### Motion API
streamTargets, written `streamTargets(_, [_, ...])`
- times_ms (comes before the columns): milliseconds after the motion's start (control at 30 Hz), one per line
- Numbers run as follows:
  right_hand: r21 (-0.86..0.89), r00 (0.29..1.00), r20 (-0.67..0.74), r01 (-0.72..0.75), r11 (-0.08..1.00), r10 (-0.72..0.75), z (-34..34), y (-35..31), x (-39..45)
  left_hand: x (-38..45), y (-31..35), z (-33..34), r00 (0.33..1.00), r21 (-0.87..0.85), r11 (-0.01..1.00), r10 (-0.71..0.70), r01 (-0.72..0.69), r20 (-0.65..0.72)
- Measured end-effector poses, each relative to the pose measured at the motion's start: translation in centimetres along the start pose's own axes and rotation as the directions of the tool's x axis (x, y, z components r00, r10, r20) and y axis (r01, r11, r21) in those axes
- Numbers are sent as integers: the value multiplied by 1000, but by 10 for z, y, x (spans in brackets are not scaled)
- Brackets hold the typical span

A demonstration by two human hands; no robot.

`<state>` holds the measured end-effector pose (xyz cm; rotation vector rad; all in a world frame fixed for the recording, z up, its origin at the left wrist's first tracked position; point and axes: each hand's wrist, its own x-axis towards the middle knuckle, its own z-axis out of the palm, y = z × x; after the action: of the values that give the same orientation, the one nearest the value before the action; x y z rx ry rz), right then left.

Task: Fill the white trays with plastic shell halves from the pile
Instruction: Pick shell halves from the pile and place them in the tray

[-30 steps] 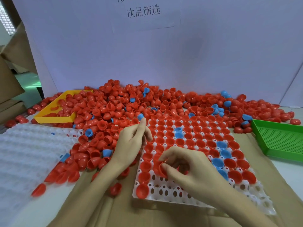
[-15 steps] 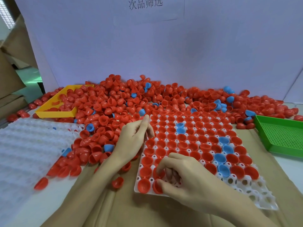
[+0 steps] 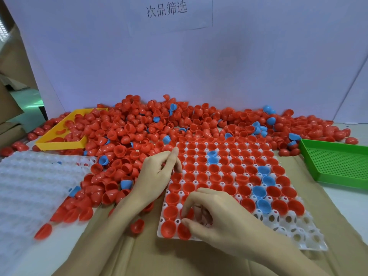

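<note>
The white socket tray (image 3: 298,236) lies on cardboard, most sockets filled with red shell halves and a few blue ones. Its near right sockets stand bare. Behind and left of it spreads the pile of red and blue shell halves (image 3: 139,128). My right hand (image 3: 223,222) hovers over the tray's near left corner, fingers curled, pinching a red shell half (image 3: 188,213) between index finger and thumb. My left hand (image 3: 157,176) rests on the tray's left edge with index finger and thumb stretched along it; its other fingers curl out of sight.
A second white tray (image 3: 29,186) lies at the left, partly under the pile. A yellow tray (image 3: 59,145) sits at the back left, a green perforated tray (image 3: 338,162) at the right. Loose red halves (image 3: 137,226) lie on the cardboard (image 3: 139,259). A white board stands behind.
My right hand came down toward the tray's near left corner, and a second red half now sits in the nearest row. My left hand stayed at the tray's left edge.
</note>
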<state>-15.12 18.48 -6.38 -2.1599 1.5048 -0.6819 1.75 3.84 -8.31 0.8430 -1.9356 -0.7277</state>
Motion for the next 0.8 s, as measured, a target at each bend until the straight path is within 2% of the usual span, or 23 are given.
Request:
streamTargets(100, [5, 1000, -5, 12, 1000, -12, 0, 0, 0, 0, -2, 0, 997, 52, 996, 74, -75, 13])
streamTargets(233, [64, 996, -80, 40, 997, -35, -9, 2, 3, 2, -4, -2, 989, 153, 979, 129, -138, 65])
streamTargets(333, [184, 988, -155, 44, 982, -15, -23, 8, 5, 12, -7, 2, 993, 170, 981, 83, -97, 84])
streamTargets(433, [166, 970, -244, 46, 985, -4, -34, 17, 5, 36, -14, 9, 995, 237, 970, 34, -57, 99])
streamTargets(600, [132, 954, -301, 46, 990, -4, -36, 20, 6, 111, -35, 21, 995, 423, 906, -22, -20, 93])
streamTargets(700, [118, 951, -310, 44, 992, -6, -35, 20, 5, 152, -49, 30, 983, 544, 839, -84, -18, 162])
streamTargets(800, [79, 948, -320, 31, 996, -4, -36, 21, 4, 178, -56, 40, 943, 621, 782, -160, -60, 293])
